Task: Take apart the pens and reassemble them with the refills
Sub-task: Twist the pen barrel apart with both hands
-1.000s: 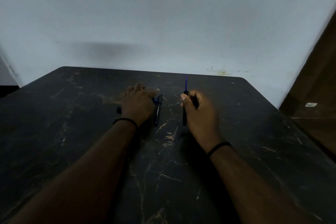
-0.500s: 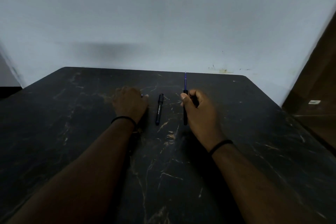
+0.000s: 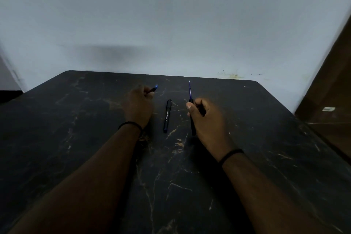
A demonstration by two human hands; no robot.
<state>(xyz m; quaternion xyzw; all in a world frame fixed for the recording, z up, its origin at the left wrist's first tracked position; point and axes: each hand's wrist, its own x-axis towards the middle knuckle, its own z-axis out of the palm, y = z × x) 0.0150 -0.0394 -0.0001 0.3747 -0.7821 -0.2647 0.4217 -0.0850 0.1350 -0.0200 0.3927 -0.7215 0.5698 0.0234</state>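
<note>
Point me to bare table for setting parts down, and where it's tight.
Free: the table left of the left hand, out to the edge; the right side beyond the right hand; the far strip by the wall. Tight: between the hands, where the capped pen lies, close to the barrel with its refill.

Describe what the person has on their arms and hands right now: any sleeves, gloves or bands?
Both forearms are bare, with no sleeves in view, and neither hand wears a glove. The left hand has a thin black band around its wrist, and the right hand has a matching thin black band around its wrist. No rings, watch or markings can be made out in the dim light.
</note>
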